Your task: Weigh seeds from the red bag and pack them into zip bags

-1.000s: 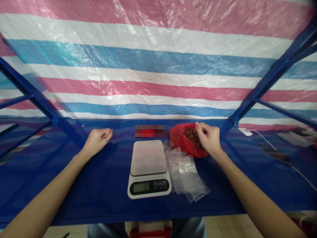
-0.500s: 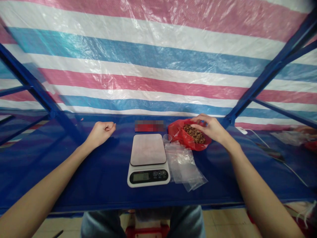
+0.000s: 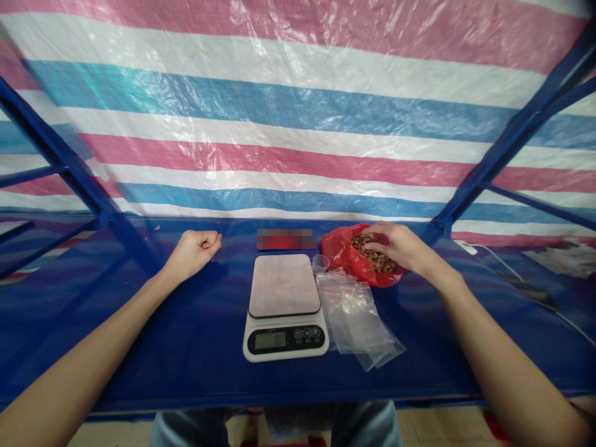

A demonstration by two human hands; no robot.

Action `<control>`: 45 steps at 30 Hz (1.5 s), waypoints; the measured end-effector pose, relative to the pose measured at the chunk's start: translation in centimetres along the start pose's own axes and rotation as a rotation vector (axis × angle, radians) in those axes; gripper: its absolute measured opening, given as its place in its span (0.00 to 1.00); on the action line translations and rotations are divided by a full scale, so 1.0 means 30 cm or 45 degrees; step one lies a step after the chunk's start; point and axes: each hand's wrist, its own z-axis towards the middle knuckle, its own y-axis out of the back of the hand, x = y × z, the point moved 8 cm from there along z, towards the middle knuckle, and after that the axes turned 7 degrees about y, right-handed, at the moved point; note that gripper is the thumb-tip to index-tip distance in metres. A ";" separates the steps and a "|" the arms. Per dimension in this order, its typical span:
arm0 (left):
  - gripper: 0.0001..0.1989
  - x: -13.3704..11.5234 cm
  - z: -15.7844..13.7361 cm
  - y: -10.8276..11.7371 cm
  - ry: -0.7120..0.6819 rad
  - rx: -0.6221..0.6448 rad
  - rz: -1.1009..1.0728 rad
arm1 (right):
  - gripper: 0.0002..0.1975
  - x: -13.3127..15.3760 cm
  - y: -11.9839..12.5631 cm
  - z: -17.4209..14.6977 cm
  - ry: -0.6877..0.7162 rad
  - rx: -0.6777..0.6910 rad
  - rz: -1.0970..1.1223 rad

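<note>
Brown pieces (image 3: 367, 254) lie in an open red bag (image 3: 336, 246) on the right of the blue table (image 3: 195, 354). Nearest, denim-clad knees (image 3: 190, 428) show below the table's front edge. Just beyond that edge stands a white scale (image 3: 286, 285), its display (image 3: 270, 340) reading 0.0; clear plastic bags (image 3: 351, 316) lie at its right side. A small clear cup (image 3: 320, 264) sits between scale and red bag. The left hand (image 3: 198, 253) is closed in a loose fist, fingers curled together, well left of the scale. The right hand (image 3: 395, 242) reaches over the red bag, thumb and fingers apart at the pieces. Farther back are a blurred red object (image 3: 286, 240) and a striped sheet (image 3: 279, 112).
</note>
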 end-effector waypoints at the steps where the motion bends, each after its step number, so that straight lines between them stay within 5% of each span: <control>1: 0.22 0.000 0.000 -0.002 -0.002 0.004 0.004 | 0.10 0.007 -0.002 0.002 0.014 -0.008 -0.007; 33: 0.22 -0.027 -0.009 -0.011 -0.038 0.029 -0.053 | 0.09 0.121 0.062 0.003 0.044 -0.314 -0.010; 45: 0.22 -0.039 -0.015 -0.014 -0.017 0.037 -0.060 | 0.08 0.122 0.039 0.008 0.043 -0.302 0.031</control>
